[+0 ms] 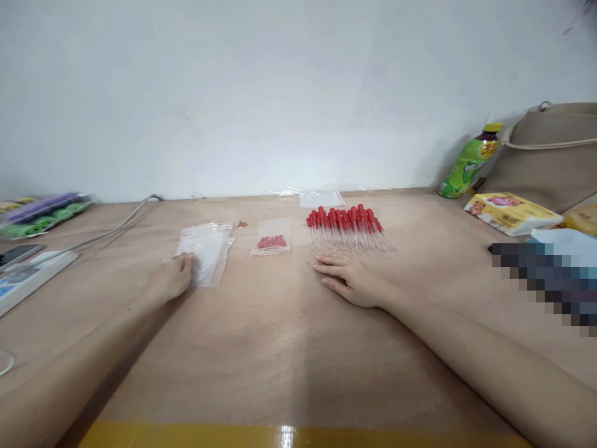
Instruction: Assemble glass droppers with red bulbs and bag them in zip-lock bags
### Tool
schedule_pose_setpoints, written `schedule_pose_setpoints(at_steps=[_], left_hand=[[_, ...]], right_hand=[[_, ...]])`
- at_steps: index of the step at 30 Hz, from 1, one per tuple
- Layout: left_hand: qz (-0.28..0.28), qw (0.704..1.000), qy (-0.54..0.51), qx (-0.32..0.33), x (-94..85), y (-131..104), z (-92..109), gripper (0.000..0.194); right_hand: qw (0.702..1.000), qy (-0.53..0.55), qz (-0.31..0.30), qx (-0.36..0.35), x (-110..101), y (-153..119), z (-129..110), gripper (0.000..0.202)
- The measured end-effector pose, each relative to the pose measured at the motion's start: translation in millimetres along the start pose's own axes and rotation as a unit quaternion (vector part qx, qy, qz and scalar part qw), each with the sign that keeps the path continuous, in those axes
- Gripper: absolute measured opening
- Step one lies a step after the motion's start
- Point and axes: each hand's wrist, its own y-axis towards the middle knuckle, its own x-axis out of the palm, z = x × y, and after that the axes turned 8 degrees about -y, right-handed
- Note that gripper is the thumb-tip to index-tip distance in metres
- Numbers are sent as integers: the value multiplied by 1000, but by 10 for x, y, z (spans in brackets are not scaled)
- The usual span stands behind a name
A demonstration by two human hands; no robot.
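Observation:
At the left, my left hand (176,276) is closed in a pinch at the left edge of a small stack of clear zip bags (211,252) lying on the table. My right hand (352,280) rests palm down with its fingers stretched out and holds nothing. Just beyond its fingertips lies a spread row of glass droppers (347,227), their red rubber bulbs pointing away from me and their clear tips toward me. Between my hands lies a small clear bag (274,227) with several red bulbs (272,241) inside.
Behind the droppers lies a white sheet (321,199). A green bottle (469,162), a beige bag (550,143) and a yellow tissue pack (513,213) stand at the right. Packaged rolls (46,214), a grey cable (116,227) and a power strip (37,280) lie at the left.

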Motion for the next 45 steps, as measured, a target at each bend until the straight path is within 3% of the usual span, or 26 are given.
schedule_pose_setpoints(at_steps=[2,3,6,9,11,15,19,25,28,32,35,39,42,45], left_hand=[[15,1000,-10,2,-183,-26,93,53],[20,998,-38,44,-274,-52,183,53],[-40,962,-99,251,-442,-196,595,52],[-156,888,-69,427,-345,-390,1057,46],[-216,851,-49,476,-166,-492,1274,47],[-257,828,-61,494,148,-571,1413,54],[-242,835,-96,485,204,-581,1392,48],[-233,845,-88,474,183,-623,1414,50],[-213,849,-101,472,187,-630,1411,49],[-232,840,-97,481,186,-621,1395,50],[-239,836,-106,482,190,-613,1393,51],[-241,837,-119,477,203,-610,1398,52],[-240,838,-128,474,208,-609,1398,53],[-239,838,-131,472,214,-604,1397,53]], right_hand=[[1000,-1,3,-1,3,3,5,42],[1000,1,7,-2,6,4,9,42],[1000,15,24,-11,25,5,25,40],[996,58,64,-5,50,-3,41,34],[989,80,119,34,58,-12,50,28],[964,38,224,139,-1,-5,98,21],[949,-57,242,196,-175,148,260,20],[938,-147,184,253,-354,748,575,29],[932,-191,155,268,-321,1051,623,38],[926,-203,90,304,-242,1297,608,43],[923,-180,87,328,-244,1369,588,33],[921,-110,154,340,-387,1335,565,25],[932,31,204,296,-540,1166,534,22],[901,209,277,261,-613,835,487,23]])
